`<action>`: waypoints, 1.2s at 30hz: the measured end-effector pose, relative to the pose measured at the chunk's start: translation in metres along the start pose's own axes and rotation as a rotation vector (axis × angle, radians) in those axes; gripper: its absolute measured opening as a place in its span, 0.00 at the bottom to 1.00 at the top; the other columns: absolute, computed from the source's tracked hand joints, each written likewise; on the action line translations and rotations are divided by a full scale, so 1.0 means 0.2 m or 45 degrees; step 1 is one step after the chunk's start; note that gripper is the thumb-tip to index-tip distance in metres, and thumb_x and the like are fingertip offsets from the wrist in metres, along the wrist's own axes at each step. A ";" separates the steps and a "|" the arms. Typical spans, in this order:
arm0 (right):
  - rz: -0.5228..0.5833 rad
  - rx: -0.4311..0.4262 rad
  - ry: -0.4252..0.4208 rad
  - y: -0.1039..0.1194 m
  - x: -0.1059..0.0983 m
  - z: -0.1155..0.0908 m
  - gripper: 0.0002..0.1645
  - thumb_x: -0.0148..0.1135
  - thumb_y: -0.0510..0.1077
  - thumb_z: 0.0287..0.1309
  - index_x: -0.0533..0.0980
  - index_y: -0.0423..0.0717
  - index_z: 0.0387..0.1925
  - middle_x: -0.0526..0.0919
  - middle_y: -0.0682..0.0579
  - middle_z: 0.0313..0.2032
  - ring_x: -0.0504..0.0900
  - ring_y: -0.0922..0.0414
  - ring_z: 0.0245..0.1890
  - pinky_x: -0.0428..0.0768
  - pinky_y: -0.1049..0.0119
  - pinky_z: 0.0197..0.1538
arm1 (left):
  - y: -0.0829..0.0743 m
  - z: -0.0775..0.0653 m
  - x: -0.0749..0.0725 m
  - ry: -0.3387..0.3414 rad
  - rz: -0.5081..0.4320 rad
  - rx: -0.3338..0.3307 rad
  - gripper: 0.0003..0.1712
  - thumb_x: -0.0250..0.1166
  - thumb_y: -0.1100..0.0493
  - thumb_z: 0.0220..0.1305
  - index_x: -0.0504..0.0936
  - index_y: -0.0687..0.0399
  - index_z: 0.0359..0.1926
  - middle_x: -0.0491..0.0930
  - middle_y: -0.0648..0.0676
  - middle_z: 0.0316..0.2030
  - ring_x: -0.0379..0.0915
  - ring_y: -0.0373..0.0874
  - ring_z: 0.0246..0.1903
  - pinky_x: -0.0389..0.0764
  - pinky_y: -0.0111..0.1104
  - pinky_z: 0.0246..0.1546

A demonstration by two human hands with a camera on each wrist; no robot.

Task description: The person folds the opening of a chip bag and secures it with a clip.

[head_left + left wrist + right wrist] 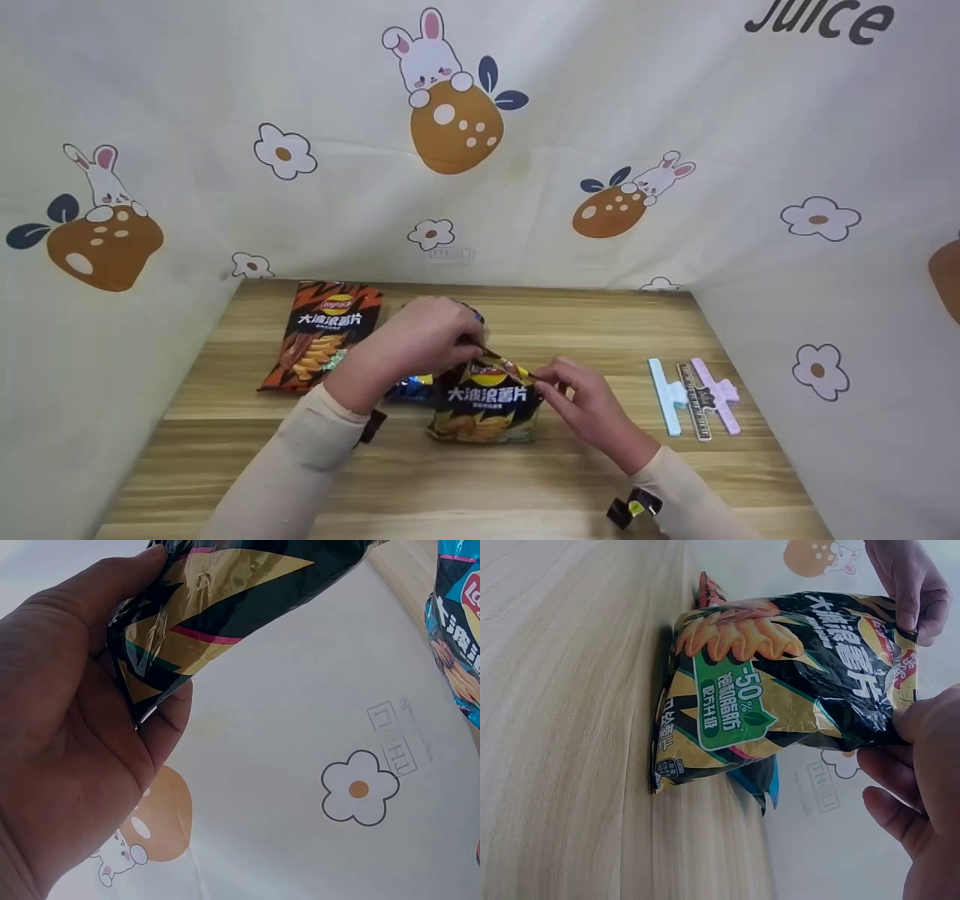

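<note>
A black and gold bag of potato chips stands upright on the table, its printed front facing me. My left hand pinches its top left corner; the left wrist view has thumb and fingers around the bag's folded edge. At the opposite top corner my right hand holds the bag's edge between thumb and fingers. The top edge stretches between both hands, slanting down to the right in the head view. In the right wrist view the bag's bottom rests on the wood.
An orange and black chip bag lies at the back left. Behind the held bag is a blue chip bag, partly hidden. Blue, clear and purple clips lie at the right. Printed cloth walls enclose the table.
</note>
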State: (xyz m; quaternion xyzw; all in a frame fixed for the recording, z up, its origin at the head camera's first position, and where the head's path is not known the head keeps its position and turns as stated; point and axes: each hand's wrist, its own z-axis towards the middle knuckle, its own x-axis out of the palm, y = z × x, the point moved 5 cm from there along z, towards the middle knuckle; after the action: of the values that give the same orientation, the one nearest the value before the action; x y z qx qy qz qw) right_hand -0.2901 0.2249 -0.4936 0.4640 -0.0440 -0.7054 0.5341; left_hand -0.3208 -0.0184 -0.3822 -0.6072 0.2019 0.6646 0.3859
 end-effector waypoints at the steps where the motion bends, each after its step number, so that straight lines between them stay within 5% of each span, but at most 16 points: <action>1: 0.007 0.022 0.006 0.00 0.00 0.00 0.10 0.72 0.35 0.73 0.87 0.55 0.46 0.86 0.64 0.38 0.82 0.64 0.34 0.83 0.66 0.35 | 0.00 0.00 0.00 -0.001 0.001 0.004 0.05 0.75 0.53 0.74 0.95 0.45 0.39 0.89 0.43 0.35 0.83 0.40 0.35 0.87 0.43 0.40; 13: 0.076 0.217 0.083 0.00 -0.06 0.00 0.05 0.68 0.45 0.79 0.86 0.55 0.51 0.87 0.66 0.41 0.85 0.61 0.40 0.86 0.61 0.43 | 0.00 0.00 0.00 0.013 -0.015 0.007 0.06 0.75 0.53 0.75 0.94 0.45 0.39 0.88 0.43 0.35 0.82 0.40 0.34 0.86 0.43 0.40; 24: -0.245 0.300 0.112 -0.15 -0.26 -0.03 0.04 0.70 0.41 0.76 0.85 0.52 0.48 0.84 0.64 0.40 0.82 0.63 0.39 0.85 0.62 0.39 | 0.01 -0.01 0.00 0.007 -0.047 -0.009 0.06 0.74 0.53 0.75 0.94 0.45 0.39 0.87 0.42 0.34 0.80 0.39 0.33 0.85 0.41 0.39; 29: -0.465 0.491 0.206 -0.24 -0.39 -0.06 0.19 0.72 0.42 0.74 0.81 0.39 0.60 0.85 0.50 0.45 0.87 0.50 0.46 0.88 0.49 0.47 | 0.00 0.00 0.00 0.018 -0.051 -0.009 0.06 0.74 0.53 0.76 0.94 0.44 0.39 0.87 0.42 0.34 0.80 0.38 0.33 0.86 0.41 0.39; 36: -0.634 0.801 0.507 -0.32 -0.58 -0.10 0.39 0.67 0.53 0.78 0.69 0.23 0.69 0.78 0.26 0.59 0.83 0.31 0.57 0.84 0.35 0.57 | 0.01 0.00 0.00 0.042 -0.067 -0.034 0.05 0.74 0.53 0.76 0.94 0.45 0.40 0.87 0.43 0.35 0.80 0.40 0.34 0.86 0.42 0.41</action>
State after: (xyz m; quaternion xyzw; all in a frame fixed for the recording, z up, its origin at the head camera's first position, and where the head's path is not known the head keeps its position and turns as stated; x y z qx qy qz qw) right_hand -0.3224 0.3533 -0.4707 0.7270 -0.0397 -0.6617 0.1790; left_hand -0.3217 -0.0188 -0.3833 -0.6282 0.1834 0.6466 0.3919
